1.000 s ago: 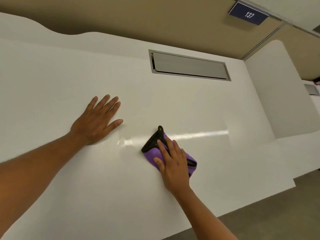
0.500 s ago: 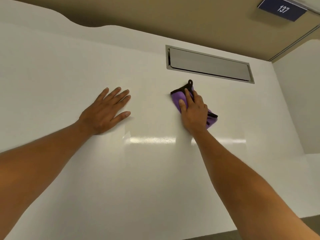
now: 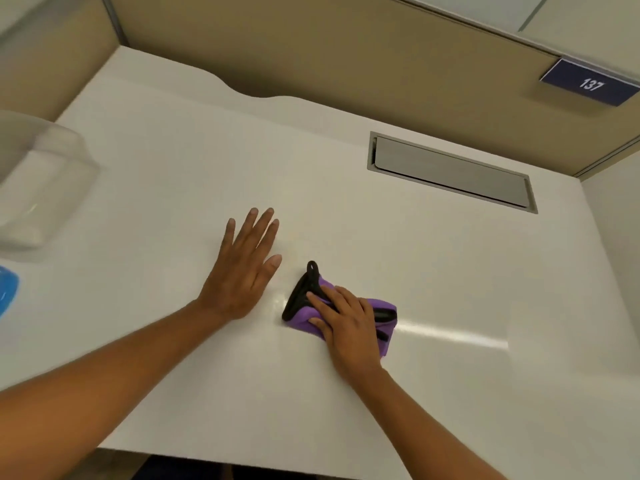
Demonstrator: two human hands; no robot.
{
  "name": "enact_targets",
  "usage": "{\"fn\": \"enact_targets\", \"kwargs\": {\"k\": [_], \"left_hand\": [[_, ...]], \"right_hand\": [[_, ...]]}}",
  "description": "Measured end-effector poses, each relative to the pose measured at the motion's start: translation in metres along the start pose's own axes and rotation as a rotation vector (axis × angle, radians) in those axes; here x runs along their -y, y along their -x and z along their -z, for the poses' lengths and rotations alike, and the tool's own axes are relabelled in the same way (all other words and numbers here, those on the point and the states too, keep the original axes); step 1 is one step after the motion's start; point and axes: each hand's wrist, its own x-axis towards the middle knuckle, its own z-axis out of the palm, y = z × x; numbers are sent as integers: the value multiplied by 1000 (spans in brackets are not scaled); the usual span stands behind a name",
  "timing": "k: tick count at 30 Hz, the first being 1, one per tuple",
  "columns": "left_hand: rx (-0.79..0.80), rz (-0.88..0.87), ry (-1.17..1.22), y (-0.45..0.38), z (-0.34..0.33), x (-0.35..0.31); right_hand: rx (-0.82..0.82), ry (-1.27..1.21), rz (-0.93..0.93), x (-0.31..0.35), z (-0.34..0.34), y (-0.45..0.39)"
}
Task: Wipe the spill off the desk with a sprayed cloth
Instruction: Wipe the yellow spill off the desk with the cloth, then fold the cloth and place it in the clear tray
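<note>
A folded purple cloth (image 3: 382, 315) with black trim and a black loop lies on the white desk (image 3: 433, 271), near its middle. My right hand (image 3: 346, 323) presses flat on top of the cloth, fingers pointing up-left. My left hand (image 3: 244, 268) rests flat on the desk just left of the cloth, fingers spread, holding nothing. I see no distinct spill on the glossy surface, only a light reflection streak to the right of the cloth.
A clear plastic container (image 3: 38, 188) stands at the left edge, with a blue object (image 3: 7, 292) below it, cut off by the frame. A grey metal cable hatch (image 3: 450, 171) is set into the desk at the back right. Beige partition panels with a blue "137" sign (image 3: 590, 85) rise behind.
My right hand has slid the cloth from near the hatch back toward me, close to my left hand. The view has swung left, bringing the container into sight. My left hand stays flat.
</note>
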Motion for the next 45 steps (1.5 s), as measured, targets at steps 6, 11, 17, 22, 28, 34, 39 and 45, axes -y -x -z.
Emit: {"fn": "enact_targets", "kwargs": {"k": [6, 11, 17, 22, 28, 34, 39, 45], "left_hand": [[-31, 126, 271, 79, 12, -43], [-55, 228, 384, 90, 26, -64], [-82, 351, 506, 61, 58, -91], [10, 563, 834, 36, 83, -101], [245, 679, 1467, 57, 98, -89], [188, 521, 1543, 88, 112, -63], [77, 469, 1489, 108, 138, -35], [-118, 539, 1621, 123, 164, 16]], "right_hand": [[-129, -365, -160, 5, 17, -14], [-165, -1059, -519, 7, 63, -23], [248, -2154, -720, 13, 103, -43], [481, -2249, -574, 46, 117, -59], [559, -2238, -586, 84, 120, -75], [682, -2191, -503, 115, 120, -96], [785, -1990, -511, 142, 114, -131], [847, -2006, -441, 193, 99, -179]]}}
